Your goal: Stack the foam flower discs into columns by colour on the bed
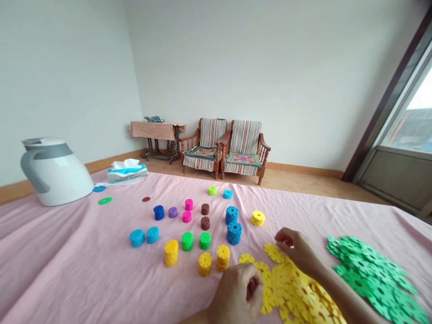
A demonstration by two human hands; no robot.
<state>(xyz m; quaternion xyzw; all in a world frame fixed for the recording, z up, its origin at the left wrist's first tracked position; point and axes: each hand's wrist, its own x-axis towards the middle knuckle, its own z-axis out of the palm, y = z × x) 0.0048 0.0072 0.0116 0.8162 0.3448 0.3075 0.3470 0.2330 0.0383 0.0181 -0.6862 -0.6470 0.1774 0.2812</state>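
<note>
My left hand [238,292] is curled at the near left edge of the loose yellow discs [302,292], just in front of a yellow stack [222,258]; its fingertips and anything in them are hidden. My right hand [290,240] hovers at the far edge of that pile, fingers bent down beside one yellow disc [274,253]; whether they pinch something is too small to tell. Short stacks stand to the left: yellow [171,253], green [187,241], brown [205,223], pink [186,216] and blue [234,233]. Another yellow stack [258,218] stands beyond my right hand.
A heap of green discs [378,279] lies at the right on the pink cloth [101,265]. At the far left are a white and grey jug [64,175] and a tissue pack [126,173]. Two chairs [245,148] stand beyond the table.
</note>
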